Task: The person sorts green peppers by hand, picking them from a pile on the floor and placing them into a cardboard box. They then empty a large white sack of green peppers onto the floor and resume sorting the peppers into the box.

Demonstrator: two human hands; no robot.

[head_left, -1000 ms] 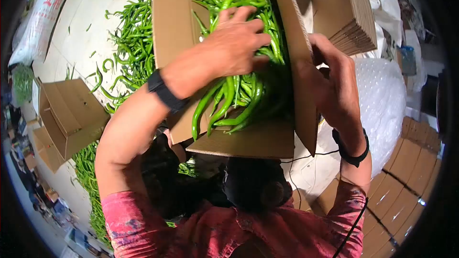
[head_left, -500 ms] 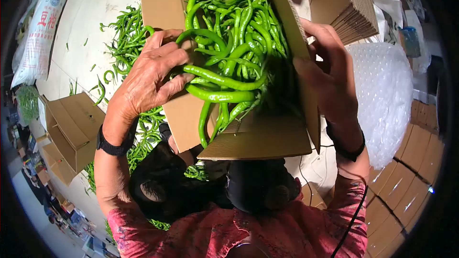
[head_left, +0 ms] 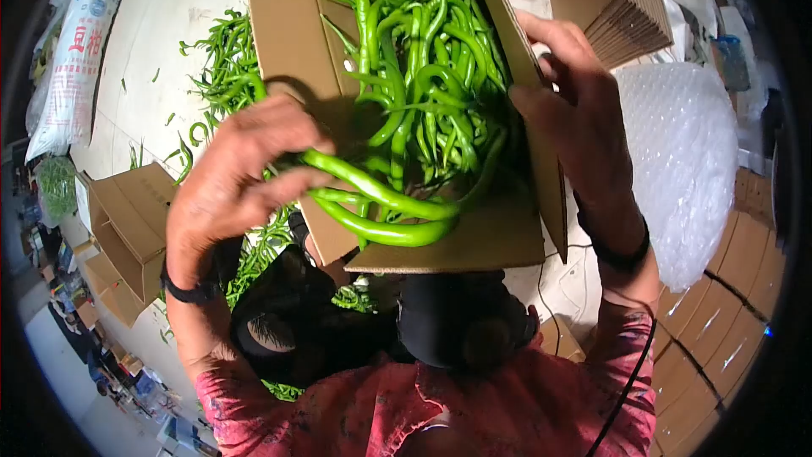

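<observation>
The left hand (head_left: 233,173) is closed around a few long green peppers (head_left: 372,203), just above the near-left flap of the open carton (head_left: 292,42). The right hand (head_left: 567,110) grips the carton's right wall, its fingertips hidden inside. The carton's far end is cut off.

Left hand (head_left: 233,182) clenched; right hand (head_left: 575,118) gripping.

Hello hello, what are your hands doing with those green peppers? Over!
Left hand gripping a few long green chili peppers at the open brown cardboard box. Right hand bracing the box's right flap. Nothing blocking the box.
</observation>
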